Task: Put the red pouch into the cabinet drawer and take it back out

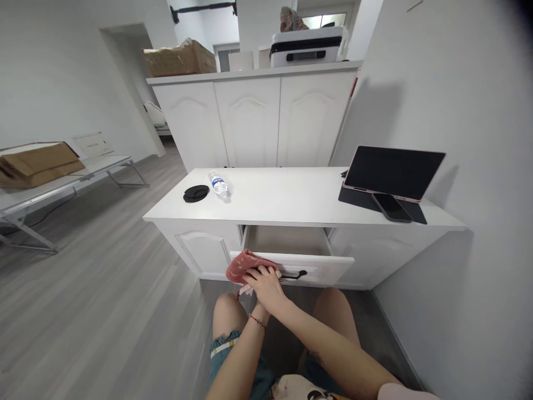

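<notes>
A red patterned cloth (246,265) is bunched over the upper left part of the drawer front (320,266). My right hand (266,286) lies across the cloth, its fingers bent over it beside the black drawer handle (300,275). Beneath that hand is my left hand (262,312), with a bracelet at the wrist; its fingers are hidden by the right hand and the cloth. A pale strip (245,290) hangs below the cloth. The drawer is pulled out, and part of its bare inner bottom (287,239) shows.
On the white cabinet top (283,194) are a plastic bottle (219,185), a black disc-shaped item (196,193), a tablet (393,172) and a phone (392,207). A taller cabinet (254,116) stands behind. My knees flank the drawer; a wall (478,166) rises at right.
</notes>
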Demonstrator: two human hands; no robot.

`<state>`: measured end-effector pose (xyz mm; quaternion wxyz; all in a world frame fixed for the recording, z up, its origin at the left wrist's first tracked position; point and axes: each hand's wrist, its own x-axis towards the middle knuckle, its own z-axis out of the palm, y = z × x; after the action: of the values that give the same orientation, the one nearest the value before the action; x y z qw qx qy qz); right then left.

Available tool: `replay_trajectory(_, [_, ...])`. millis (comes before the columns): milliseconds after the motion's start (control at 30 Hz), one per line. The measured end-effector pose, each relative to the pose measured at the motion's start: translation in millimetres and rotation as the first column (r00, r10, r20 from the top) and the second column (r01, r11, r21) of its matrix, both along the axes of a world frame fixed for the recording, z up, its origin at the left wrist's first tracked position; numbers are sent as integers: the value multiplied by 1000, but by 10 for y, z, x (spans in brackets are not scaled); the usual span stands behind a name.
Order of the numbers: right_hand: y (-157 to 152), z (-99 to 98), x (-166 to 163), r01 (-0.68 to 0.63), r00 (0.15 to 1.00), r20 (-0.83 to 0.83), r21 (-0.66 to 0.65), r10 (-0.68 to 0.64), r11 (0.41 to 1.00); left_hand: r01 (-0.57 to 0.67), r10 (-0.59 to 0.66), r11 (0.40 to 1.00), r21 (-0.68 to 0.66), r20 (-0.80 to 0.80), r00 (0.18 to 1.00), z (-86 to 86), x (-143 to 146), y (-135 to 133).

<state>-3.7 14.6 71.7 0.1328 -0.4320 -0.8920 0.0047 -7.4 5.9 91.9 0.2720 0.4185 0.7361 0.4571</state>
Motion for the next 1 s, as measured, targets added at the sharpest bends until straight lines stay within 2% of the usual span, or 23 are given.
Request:
replay_trajectory(267, [-26,13,220,178,983,-28,-44,-180,983,132,-157,984,117,235,959,-39,115,61])
replay_trajectory(400, [-80,63,393,194,976,-91,-57,-198,979,130,-191,975,181,376,907,-125,193,115])
replay_trajectory(500, [-115,72,522,207,969,-128,-34,-210,978,112,-188,979,169,548,815,-259,115,141])
replay_trajectory(600, [-137,47,629,232,963,-143,-8,-231,973,102,-188,982,161,721,667,-477,-23,75])
replay_trajectory(733, [-157,2,774,266,953,-154,14,-261,964,80,-167,986,148,811,561,-743,-98,-46])
replay_trajectory(833, [-169,-30,912,282,946,-177,39,-271,958,49,-151,988,144,874,461,-825,-83,-58])
replay_trajectory(1000, [-197,-81,1156,331,931,-194,88,-310,939,50,-153,988,145,927,342,-826,-99,-34])
